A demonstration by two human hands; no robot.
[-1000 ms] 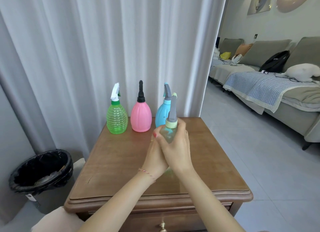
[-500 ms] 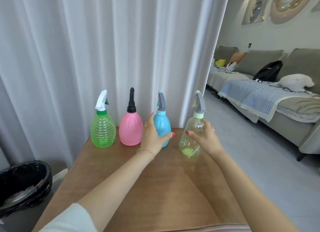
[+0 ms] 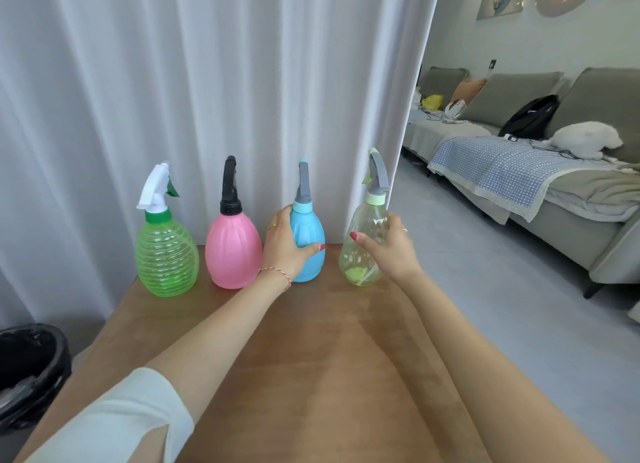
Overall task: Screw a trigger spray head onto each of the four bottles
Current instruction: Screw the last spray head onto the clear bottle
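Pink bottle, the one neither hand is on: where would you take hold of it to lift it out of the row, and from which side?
Probably by the narrow neck just under the black collar, coming from above and the front. The pink bottle stands upright between the green bottle and the left hand on the blue bottle, so its wide belly has little side room.

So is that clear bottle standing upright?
Upright: the clear bottle stands base-down on the table, right hand around it.

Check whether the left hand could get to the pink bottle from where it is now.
Probably yes. The left hand is wrapped around the blue bottle, and the pink bottle stands right beside it with nothing between. It would have to let go of the blue one first.
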